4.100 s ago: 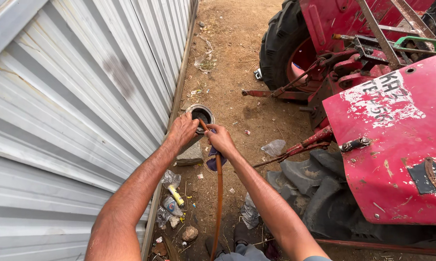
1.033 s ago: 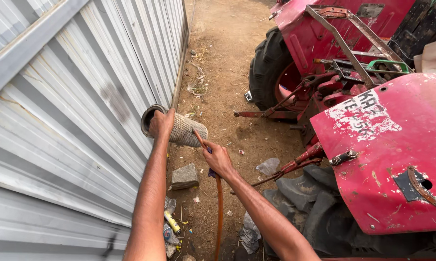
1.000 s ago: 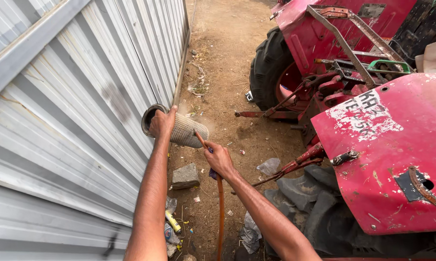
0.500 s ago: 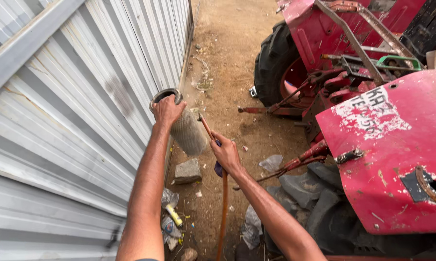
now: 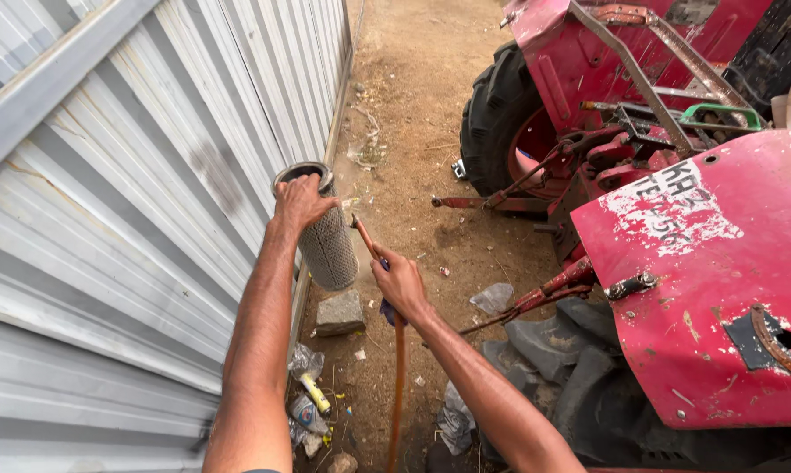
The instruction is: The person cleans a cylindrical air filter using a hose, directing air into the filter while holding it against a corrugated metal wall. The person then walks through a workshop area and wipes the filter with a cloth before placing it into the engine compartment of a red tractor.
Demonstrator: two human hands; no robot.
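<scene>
My left hand grips the top rim of a grey cylindrical mesh filter, held nearly upright in the air beside the metal wall. My right hand is closed around an air nozzle on an orange hose. The thin nozzle tip points up at the filter's side. The hose hangs down from my right hand toward the ground.
A corrugated metal wall fills the left. A red tractor with a black tyre stands at the right. A stone block, plastic litter and old tyre pieces lie on the dirt below.
The filter has swung from lying sideways to nearly upright, my left hand now on its top end. My right hand with the nozzle has stayed close beside it.
</scene>
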